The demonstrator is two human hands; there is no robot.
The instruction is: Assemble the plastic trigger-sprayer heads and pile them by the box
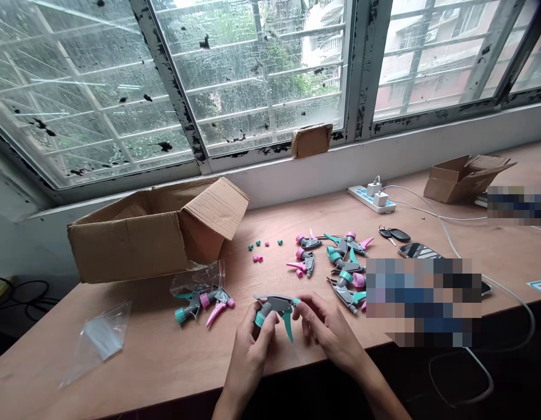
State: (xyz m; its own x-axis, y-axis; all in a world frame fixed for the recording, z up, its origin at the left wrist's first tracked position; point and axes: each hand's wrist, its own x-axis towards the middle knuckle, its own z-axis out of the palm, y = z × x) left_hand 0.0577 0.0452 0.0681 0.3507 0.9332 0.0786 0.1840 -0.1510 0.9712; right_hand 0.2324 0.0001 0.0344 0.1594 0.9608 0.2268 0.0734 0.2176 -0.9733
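Note:
A grey trigger sprayer head with a teal collar and teal trigger is up in front of me, over the table's near edge. My left hand is closed round its collar end. At the other end, the thumb and fingers of my right hand pinch the small teal nozzle. To the left lie two more sprayer heads, one with teal parts and one with pink parts. Several others, pink and teal, form a loose pile to the right. Small teal and pink nozzle caps are scattered behind my hands.
An open cardboard box stands at the back left, near a clear plastic bag. Toward the right are a power strip, keys, a phone, white cables and a smaller box. Blurred patches hide part of the right side.

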